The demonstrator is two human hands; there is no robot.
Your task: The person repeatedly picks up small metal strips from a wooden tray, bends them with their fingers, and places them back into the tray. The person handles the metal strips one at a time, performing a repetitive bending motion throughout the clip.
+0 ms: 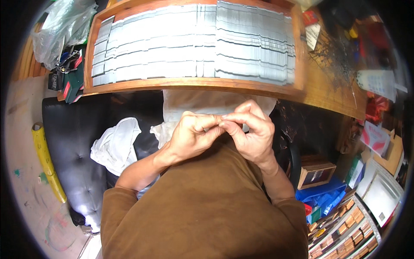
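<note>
My left hand [194,134] and my right hand [253,134] meet fingertip to fingertip in front of my brown shirt [207,203]. Both are closed in a pinch. Whatever lies between the fingertips is too small or too hidden to make out. Just beyond them, a white cloth [185,103] hangs below the table edge. Farther off stands a wooden tray [194,83] packed with rows of thin, silvery-grey metal pieces [254,47].
A crumpled white cloth [116,144] lies on the black padded seat [71,142] at left, near a yellow tube [49,164]. At right are a plastic cup [376,82] on the wooden table [332,93], a small wooden box [316,175] and a rack of wooden blocks [345,233].
</note>
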